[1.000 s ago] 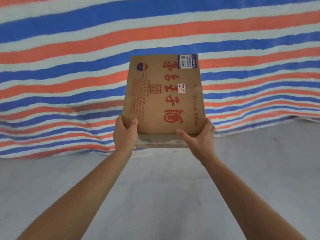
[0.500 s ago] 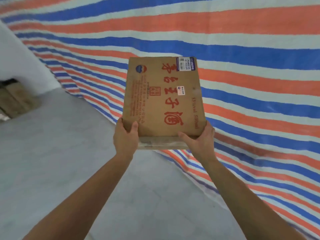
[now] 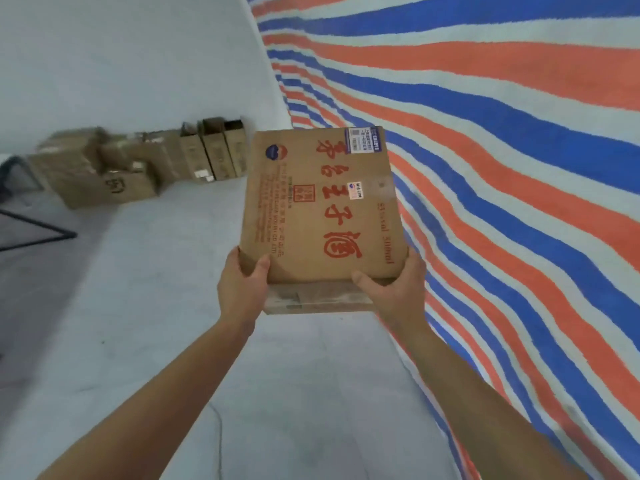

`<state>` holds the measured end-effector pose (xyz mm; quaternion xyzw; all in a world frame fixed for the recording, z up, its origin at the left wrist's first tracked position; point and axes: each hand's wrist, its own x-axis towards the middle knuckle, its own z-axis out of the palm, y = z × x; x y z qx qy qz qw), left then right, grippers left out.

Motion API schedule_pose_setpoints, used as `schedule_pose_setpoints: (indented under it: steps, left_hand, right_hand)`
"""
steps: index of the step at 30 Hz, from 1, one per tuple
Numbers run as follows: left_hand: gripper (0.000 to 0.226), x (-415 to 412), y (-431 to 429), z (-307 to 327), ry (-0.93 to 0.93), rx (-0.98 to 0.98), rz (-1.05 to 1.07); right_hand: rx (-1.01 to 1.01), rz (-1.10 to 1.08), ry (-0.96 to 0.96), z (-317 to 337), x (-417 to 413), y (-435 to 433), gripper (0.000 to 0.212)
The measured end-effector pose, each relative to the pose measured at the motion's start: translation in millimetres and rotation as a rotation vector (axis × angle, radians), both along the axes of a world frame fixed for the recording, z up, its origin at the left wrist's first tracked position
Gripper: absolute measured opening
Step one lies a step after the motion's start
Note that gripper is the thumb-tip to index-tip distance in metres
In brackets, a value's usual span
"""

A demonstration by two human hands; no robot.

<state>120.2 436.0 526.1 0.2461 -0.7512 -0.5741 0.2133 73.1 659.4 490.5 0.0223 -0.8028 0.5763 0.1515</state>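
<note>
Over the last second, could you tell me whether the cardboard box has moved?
Yes: the cardboard box swung left, from before the striped tarp toward the stacked cartons.

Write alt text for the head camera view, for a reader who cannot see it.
The left hand and right hand grip the near corners of a brown cardboard box printed with red characters, arms stretched forward. A red, white and blue striped tarp fills the right side. Other cardboard boxes stand on the grey floor at the far left.
</note>
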Motion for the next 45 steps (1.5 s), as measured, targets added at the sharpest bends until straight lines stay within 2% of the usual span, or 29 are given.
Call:
schedule_pose_setpoints:
  steps: [4, 9, 13, 17, 24, 28, 32, 38, 45]
  left_hand:
    - [0.042, -42.4, -80.3, -9.5, 0.015, 0.04, 0.15]
    - [0.032, -106.0, -188.5, -32.7, 0.041, 0.126, 0.27]
    - [0.033, -166.7, -262.9, -32.7, 0.055, 0.14, 0.307]
    - [0.026, -251.2, -330.7, -22.1, 0.055, 0.119, 0.294]
    - [0.037, -429.6, -403.8, -31.8, 0.04, 0.074, 0.21]
    - [0.042, -540.7, -438.1, -35.0, 0.02, 0.081, 0.249]
    - [0.034, -623.2, -487.6, -27.6, -0.019, 0.105, 0.293]
    - [0.033, -710.2, -603.8, -26.7, -0.014, 0.163, 0.459]
    - [0.038, -809.1, -776.6, -57.0, 0.017, 0.241, 0.56]
  right_hand:
    - [0.0, 0.188, 0.051, -2.3, -86.6, -88.1, 0.094]
    - [0.066, 0.286, 0.063, -12.0, -173.7, -208.0, 0.087]
    - [0.049, 0.348, 0.046, -11.3, -246.0, -291.0, 0.09]
    - [0.024, 0.349, 0.024, -0.2, -332.5, -355.6, 0.095]
    - [0.033, 0.249, 0.006, -18.4, -507.9, -419.5, 0.086]
    - [0.005, 0.224, -0.031, -36.8, -623.8, -464.7, 0.083]
    - [0.042, 0.269, -0.111, -32.3, -718.6, -519.6, 0.076]
    - [0.129, 0.412, -0.107, -17.5, -832.5, -652.5, 0.075]
    - [0.14, 0.524, -0.103, -40.2, -946.7, -838.9, 0.084]
